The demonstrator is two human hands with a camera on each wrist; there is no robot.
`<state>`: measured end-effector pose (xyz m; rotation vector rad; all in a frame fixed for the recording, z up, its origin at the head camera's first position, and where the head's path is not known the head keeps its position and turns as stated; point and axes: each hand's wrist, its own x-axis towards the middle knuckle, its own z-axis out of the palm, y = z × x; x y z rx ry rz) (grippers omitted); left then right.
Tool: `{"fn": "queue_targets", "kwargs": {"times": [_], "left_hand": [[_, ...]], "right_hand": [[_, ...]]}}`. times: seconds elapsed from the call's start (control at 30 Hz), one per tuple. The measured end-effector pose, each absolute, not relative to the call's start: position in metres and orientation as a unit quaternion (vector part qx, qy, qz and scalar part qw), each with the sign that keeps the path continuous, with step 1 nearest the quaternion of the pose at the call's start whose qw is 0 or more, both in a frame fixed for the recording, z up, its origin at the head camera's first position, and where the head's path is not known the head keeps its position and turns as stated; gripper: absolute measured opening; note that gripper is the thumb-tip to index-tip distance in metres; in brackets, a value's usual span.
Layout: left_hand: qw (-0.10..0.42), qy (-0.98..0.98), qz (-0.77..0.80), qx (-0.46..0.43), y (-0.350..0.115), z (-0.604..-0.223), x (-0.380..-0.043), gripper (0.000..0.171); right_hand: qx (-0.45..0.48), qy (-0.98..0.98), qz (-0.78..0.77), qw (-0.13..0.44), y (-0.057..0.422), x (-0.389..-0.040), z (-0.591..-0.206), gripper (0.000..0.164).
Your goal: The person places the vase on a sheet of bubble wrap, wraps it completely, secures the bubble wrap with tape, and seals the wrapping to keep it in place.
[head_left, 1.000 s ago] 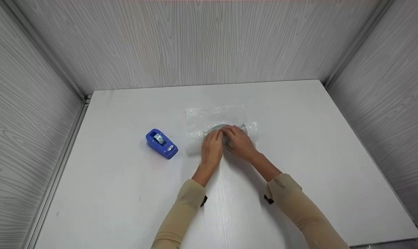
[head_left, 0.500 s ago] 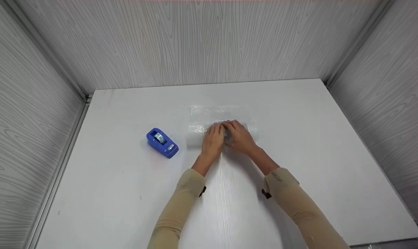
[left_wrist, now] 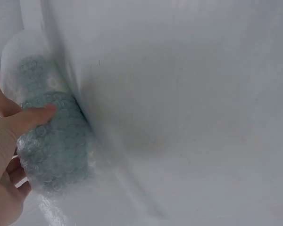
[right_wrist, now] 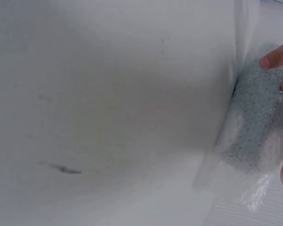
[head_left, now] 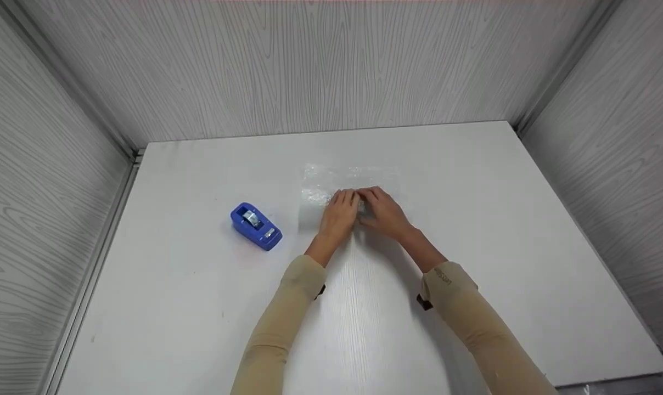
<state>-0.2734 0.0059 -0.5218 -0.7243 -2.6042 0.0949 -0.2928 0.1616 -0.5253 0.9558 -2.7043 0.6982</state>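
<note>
In the head view a clear sheet of bubble wrap (head_left: 350, 175) lies on the table, its near part rolled into a bundle. Something grey-green shows through the layers of the wrapped bundle (left_wrist: 56, 141) in the left wrist view; its kind cannot be made out. My left hand (head_left: 340, 215) grips the bundle near its middle, thumb (left_wrist: 37, 115) on the near side and fingers over the far side. Close beside it, my right hand (head_left: 387, 215) holds the same roll, the thumb (right_wrist: 273, 59) pressing on the bubbles in the right wrist view. Both hands partly hide the bundle.
A blue tape dispenser (head_left: 256, 226) with a roll of tape stands on the white table (head_left: 200, 307), left of the wrap. Wood-grain panels (head_left: 331, 66) enclose the back and both sides.
Both hands have rolled the bundle slightly away from the body, over more of the sheet. The grey object's edges, seen earlier between the hands, are now mostly covered. The tape dispenser stays put.
</note>
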Motion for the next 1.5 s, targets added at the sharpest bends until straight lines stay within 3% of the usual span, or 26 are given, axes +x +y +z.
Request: {"fn": "queue_targets", "kwargs": {"times": [0.33, 0.67, 0.93, 1.17, 1.5], "left_hand": [[0.225, -0.936, 0.038, -0.267, 0.004, -0.524, -0.277, 0.031], [0.188, -0.948, 0.011, -0.258, 0.01, -0.523, -0.28, 0.036], [0.163, -0.958, 0.011, -0.237, 0.014, -0.521, -0.281, 0.034], [0.159, -0.96, 0.036, -0.227, 0.017, -0.521, -0.282, 0.047], [0.174, -0.96, 0.051, -0.214, 0.022, -0.523, -0.286, 0.03]], "right_hand": [[0.319, -0.925, 0.171, 0.113, 0.158, -0.289, -0.522, 0.057], [0.312, -0.929, 0.112, 0.163, 0.156, -0.277, -0.522, 0.07], [0.279, -0.936, 0.023, 0.212, 0.15, -0.266, -0.535, 0.071], [0.276, -0.932, 0.013, 0.235, 0.149, -0.273, -0.543, 0.068], [0.276, -0.93, 0.048, 0.237, 0.151, -0.285, -0.545, 0.06]]}}
